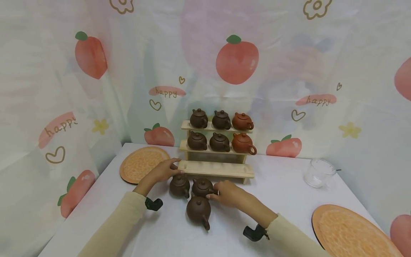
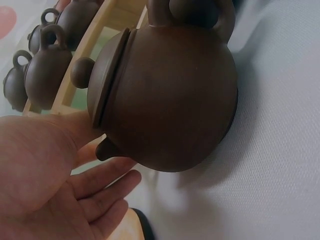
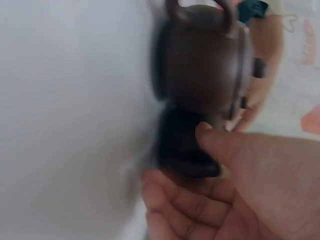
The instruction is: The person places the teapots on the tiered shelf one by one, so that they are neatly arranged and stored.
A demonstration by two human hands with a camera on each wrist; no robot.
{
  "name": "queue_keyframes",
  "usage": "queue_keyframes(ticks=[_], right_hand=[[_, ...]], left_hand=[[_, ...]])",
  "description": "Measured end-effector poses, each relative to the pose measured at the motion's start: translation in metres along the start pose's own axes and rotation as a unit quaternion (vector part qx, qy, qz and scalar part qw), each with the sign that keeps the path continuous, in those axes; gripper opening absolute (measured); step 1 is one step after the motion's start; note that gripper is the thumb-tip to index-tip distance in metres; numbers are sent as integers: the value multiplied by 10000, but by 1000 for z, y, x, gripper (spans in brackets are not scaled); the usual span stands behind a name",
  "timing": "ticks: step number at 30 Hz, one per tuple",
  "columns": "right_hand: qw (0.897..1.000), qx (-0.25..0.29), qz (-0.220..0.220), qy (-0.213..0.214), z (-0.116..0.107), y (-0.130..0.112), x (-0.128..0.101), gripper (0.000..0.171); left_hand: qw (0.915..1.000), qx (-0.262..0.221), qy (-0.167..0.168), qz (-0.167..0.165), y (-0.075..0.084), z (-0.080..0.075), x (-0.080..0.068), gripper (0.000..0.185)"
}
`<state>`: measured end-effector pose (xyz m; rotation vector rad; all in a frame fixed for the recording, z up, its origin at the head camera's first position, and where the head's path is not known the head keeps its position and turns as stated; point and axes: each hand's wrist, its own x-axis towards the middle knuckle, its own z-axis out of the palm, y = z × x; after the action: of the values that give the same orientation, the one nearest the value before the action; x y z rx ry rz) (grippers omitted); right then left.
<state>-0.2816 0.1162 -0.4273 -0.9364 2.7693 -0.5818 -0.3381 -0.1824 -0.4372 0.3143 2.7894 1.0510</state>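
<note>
Three dark brown teapots stand on the white table in front of a wooden stepped rack (image 1: 216,169). My left hand (image 1: 165,170) lies with straight fingers at the left end of the lowest shelf, just above the left teapot (image 1: 179,185). In the left wrist view that teapot (image 2: 165,95) fills the frame beside my open palm (image 2: 50,175). My right hand (image 1: 224,192) grips the right side of the middle teapot (image 1: 203,187). The right wrist view is blurred: thumb and fingers (image 3: 210,137) pinch a dark teapot (image 3: 182,145). The third teapot (image 1: 199,210) stands nearest me, untouched.
Several more teapots (image 1: 221,132) fill the two upper shelves; the lowest shelf is bare. An orange round mat (image 1: 141,164) lies at the back left, another (image 1: 350,232) at the front right. A glass cup (image 1: 320,173) stands at the right. A printed curtain encloses the table.
</note>
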Motion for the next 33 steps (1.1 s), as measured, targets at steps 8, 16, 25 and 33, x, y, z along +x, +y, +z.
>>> queue_keyframes(ticks=[8,16,25,33], right_hand=[[9991,-223,-291,212,10,2,-5,20],[9981,-188,-301,504,12,11,-16,20],[9977,-45,-234,638,9,23,-41,24],[9964,-98,-165,830,9,35,-66,26]], left_hand=[[10000,10,20,-17,0,0,0,67],[10000,-3,12,-19,-1,0,0,67],[10000,-8,-3,-20,-3,0,1,68],[10000,-16,-29,-17,-1,1,2,68]])
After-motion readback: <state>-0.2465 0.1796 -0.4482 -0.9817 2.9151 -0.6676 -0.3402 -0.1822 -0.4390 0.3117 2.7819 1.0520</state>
